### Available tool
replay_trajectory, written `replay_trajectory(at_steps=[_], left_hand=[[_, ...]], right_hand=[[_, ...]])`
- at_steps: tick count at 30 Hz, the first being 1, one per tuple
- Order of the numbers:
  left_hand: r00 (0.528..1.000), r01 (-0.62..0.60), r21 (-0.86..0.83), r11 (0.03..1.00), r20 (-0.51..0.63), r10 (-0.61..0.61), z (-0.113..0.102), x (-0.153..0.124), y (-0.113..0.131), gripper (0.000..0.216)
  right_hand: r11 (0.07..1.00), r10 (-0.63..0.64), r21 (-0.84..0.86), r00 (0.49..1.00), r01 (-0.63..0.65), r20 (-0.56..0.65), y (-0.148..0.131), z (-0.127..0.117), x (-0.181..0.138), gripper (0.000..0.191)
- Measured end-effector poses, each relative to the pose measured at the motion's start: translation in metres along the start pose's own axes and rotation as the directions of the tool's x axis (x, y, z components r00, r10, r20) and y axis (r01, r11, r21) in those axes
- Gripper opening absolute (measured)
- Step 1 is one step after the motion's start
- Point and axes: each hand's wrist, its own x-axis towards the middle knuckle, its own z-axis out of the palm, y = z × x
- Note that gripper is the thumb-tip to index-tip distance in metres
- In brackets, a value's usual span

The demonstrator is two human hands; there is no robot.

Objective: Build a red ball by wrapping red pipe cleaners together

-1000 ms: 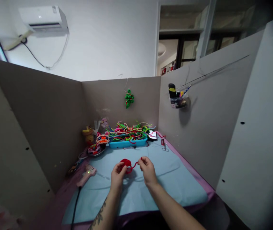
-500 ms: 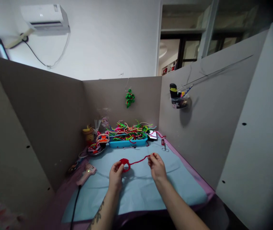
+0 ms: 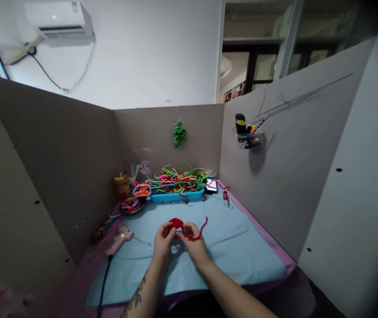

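Observation:
A small red cord piece point(image 3: 176, 222), ring-shaped and apparently woven or knotted, is held just above the blue mat in the head view. My left hand point(image 3: 163, 240) pinches its left side between thumb and fingers. Close beside it, my right hand point(image 3: 193, 243) is closed on the piece's right side. From the right fingers a loose red cord tail point(image 3: 204, 226) curves outward and up. The fingers hide part of the ring, so its exact shape is hard to make out.
A blue tray point(image 3: 177, 198) heaped with coloured cords stands at the back. Left lie a pink glue gun point(image 3: 120, 243) with a black cable and a metal bowl point(image 3: 132, 206). Scissors point(image 3: 228, 204) and a phone point(image 3: 211, 186) are back right. Grey partitions point(image 3: 291, 163) enclose the mat.
My right hand has moved left from the cord's stretched-out end to the ring beside my left hand. The taut cord has gone slack and now curls outward to the right.

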Motion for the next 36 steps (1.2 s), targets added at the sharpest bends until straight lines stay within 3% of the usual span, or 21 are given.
replay_trajectory(at_steps=[3, 6, 10, 15, 23, 30, 36], left_hand=[[0.999, -0.020, 0.038, 0.999, 0.043, 0.018, 0.003, -0.003, 0.001, 0.032], [0.997, -0.026, 0.049, 0.998, 0.075, 0.022, 0.006, -0.006, 0.004, 0.029], [0.996, -0.021, 0.055, 0.998, 0.090, 0.016, 0.007, -0.008, 0.007, 0.029], [0.990, -0.003, 0.033, 0.999, 0.140, -0.001, 0.005, -0.007, 0.005, 0.028], [0.977, 0.045, 0.021, 0.999, 0.208, -0.049, 0.011, -0.013, 0.011, 0.039], [0.982, -0.061, 0.103, 0.993, 0.183, 0.041, 0.014, -0.014, 0.010, 0.046], [0.977, -0.051, 0.083, 0.995, 0.209, 0.032, 0.013, -0.012, 0.006, 0.052]], right_hand=[[0.999, 0.027, 0.021, 0.998, -0.026, -0.061, 0.005, -0.005, 0.005, 0.019], [0.986, 0.145, 0.090, 0.986, -0.137, -0.079, 0.011, -0.010, 0.008, 0.024], [0.910, 0.301, 0.284, 0.953, -0.301, 0.043, 0.007, -0.012, 0.010, 0.031], [0.833, 0.247, 0.430, 0.929, -0.349, 0.274, -0.008, -0.014, 0.012, 0.046], [0.906, 0.196, 0.307, 0.932, -0.291, 0.305, 0.010, -0.022, 0.017, 0.052], [0.988, 0.072, 0.112, 0.968, -0.101, 0.242, 0.019, -0.031, 0.016, 0.040], [0.976, 0.113, 0.152, 0.957, -0.158, 0.269, 0.018, -0.032, 0.015, 0.041]])
